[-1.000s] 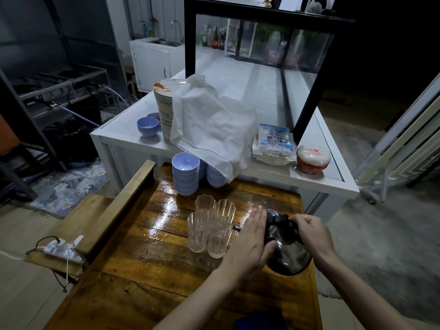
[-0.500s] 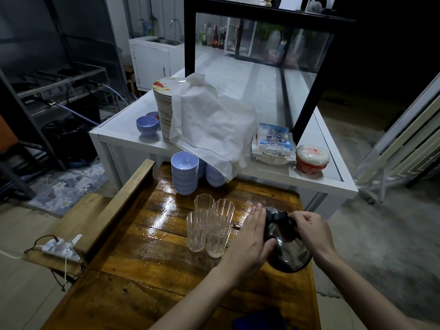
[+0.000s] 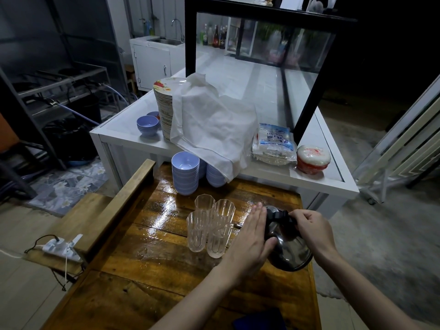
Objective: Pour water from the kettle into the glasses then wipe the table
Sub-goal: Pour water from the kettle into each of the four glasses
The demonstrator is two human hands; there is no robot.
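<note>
Four clear ribbed glasses (image 3: 210, 225) stand bunched together, touching, on the wet wooden table (image 3: 152, 253); whether any water has gathered in them cannot be told through the faceted walls. Just to their right a rounded kettle (image 3: 289, 248) of polished dark metal is tipped toward them, its thin spout (image 3: 237, 226) reaching the rim of the nearest glass on that side. The left hand (image 3: 252, 239) lies flat against the kettle's side nearest the glasses, fingers straight and pressed together, the thumb spread onto the shiny belly — a steadying palm and no grasp. The right hand (image 3: 310, 228) is curled tight around the black handle (image 3: 287, 216) at the kettle's top, fingers wrapped closed on it. The tabletop is planked, glossy with a film of water that catches the light. At its far edge stand stacks of small lavender bowls (image 3: 185, 172), the top one empty. Behind them a white counter (image 3: 309, 179) carries a tall stack of plates (image 3: 164, 110) half draped in a crumpled white cloth (image 3: 214, 129), two more lavender bowls (image 3: 147, 125), a plastic packet (image 3: 273, 144) of something pale, and a round red-and-white lidded tub (image 3: 313, 159) — its contents hidden. A white power strip (image 3: 59, 247) lies on the low wooden ledge at the left.
</note>
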